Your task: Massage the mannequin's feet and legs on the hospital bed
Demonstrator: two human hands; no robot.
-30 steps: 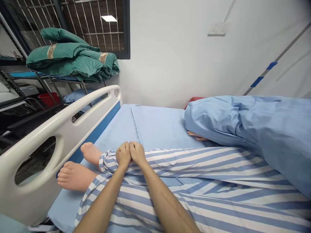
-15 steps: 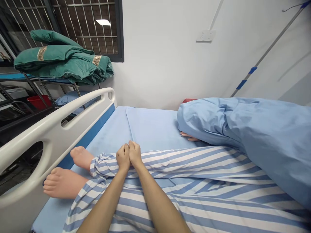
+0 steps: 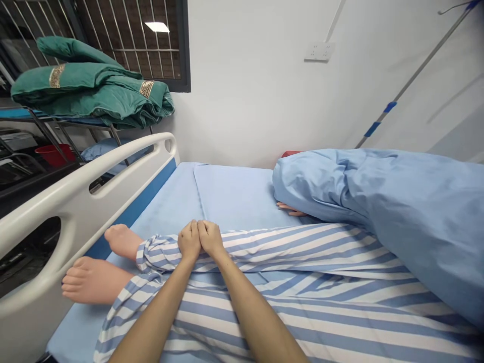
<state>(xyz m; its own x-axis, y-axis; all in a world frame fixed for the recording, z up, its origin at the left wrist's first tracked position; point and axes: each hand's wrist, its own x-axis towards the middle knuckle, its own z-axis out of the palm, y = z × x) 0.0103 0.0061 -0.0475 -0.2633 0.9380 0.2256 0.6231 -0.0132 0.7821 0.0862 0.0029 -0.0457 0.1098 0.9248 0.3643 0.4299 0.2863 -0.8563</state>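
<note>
My left hand point(image 3: 189, 240) and my right hand point(image 3: 210, 238) lie side by side, touching, with fingers curled over the far lower leg of a figure that looks like a care manikin. Both are closed on its blue-and-white striped trouser leg point(image 3: 287, 247); the fingertips are hidden. The nearer trouser leg point(image 3: 340, 317) passes beneath my forearms. Two bare feet point(image 3: 94, 280) stick out of the cuffs at the left, toes toward the bed end. From under a light blue quilt point(image 3: 378, 186) at the right, the figure's fingers point(image 3: 291, 208) peek out.
A white footboard point(image 3: 124, 156) bounds the light blue bed sheet point(image 3: 234, 191) on the left. Beyond it, folded green bedding point(image 3: 102, 91) rests on a metal rack. A pole with blue clamps point(image 3: 416, 73) leans at the right near the wall; a red bucket point(image 3: 56, 155) stands far left.
The whole view has shifted slightly left and up. My hands stay on the same leg, their wrists and knuckles turned a little. The figure and quilt look unchanged.
</note>
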